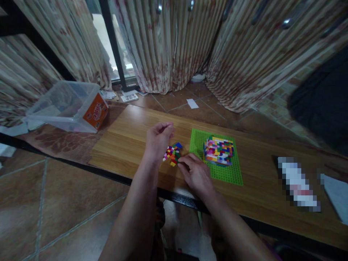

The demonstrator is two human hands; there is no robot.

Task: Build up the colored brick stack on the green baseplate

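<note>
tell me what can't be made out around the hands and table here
In the head view:
Left hand, right hand: fingertips too small to tell whether either grips anything.
Loose bricks: too small to count; the left hand may cover some.
Flat object at right: pixelation hides what it is.
Paper beside it: cut off by the right edge.

Floral curtains (160,54) and a tiled floor (73,199) suggest a home.
</note>
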